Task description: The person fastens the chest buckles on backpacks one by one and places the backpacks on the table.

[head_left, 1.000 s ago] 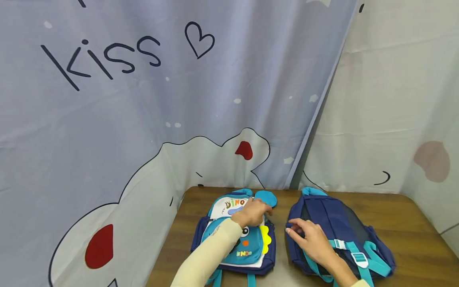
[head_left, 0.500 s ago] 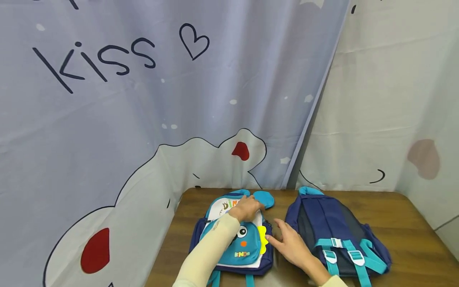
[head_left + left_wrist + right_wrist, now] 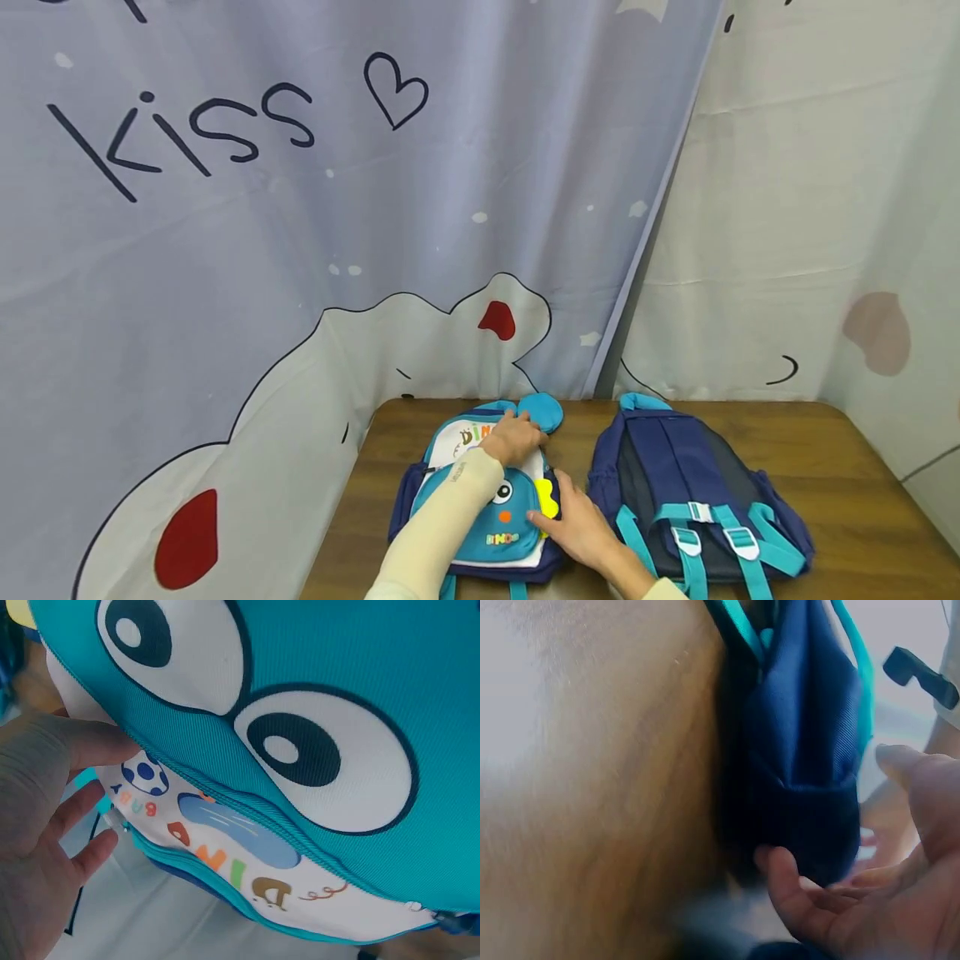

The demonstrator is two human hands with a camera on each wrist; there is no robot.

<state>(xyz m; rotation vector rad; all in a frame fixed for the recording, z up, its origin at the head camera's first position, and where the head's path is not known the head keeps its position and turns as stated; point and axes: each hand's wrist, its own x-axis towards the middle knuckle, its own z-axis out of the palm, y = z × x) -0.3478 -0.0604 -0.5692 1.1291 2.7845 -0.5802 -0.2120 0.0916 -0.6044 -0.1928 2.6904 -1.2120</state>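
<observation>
A teal, white and navy dinosaur backpack (image 3: 476,542) lies face up on the wooden table. My left hand (image 3: 513,439) reaches across it to its upper right side. In the left wrist view, the left thumb (image 3: 105,742) rests by the zipped edge of the teal front pocket (image 3: 337,690), with fingers spread near a zipper pull (image 3: 116,819) on the main zip. My right hand (image 3: 579,521) is at the bag's right side, beside the yellow scalloped trim (image 3: 546,497). In the right wrist view, its fingertips are right at the navy side pocket (image 3: 810,825), thumb held apart.
A second navy backpack (image 3: 686,475) lies straps up to the right, with teal straps and white buckles (image 3: 741,542). A teal round piece (image 3: 540,412) sits by the first bag's top. A printed curtain (image 3: 480,167) hangs behind the table (image 3: 847,500).
My right hand has moved left from the second backpack to the dinosaur backpack's right side. The left hand has stayed at the bag's upper right. The view has shifted slightly.
</observation>
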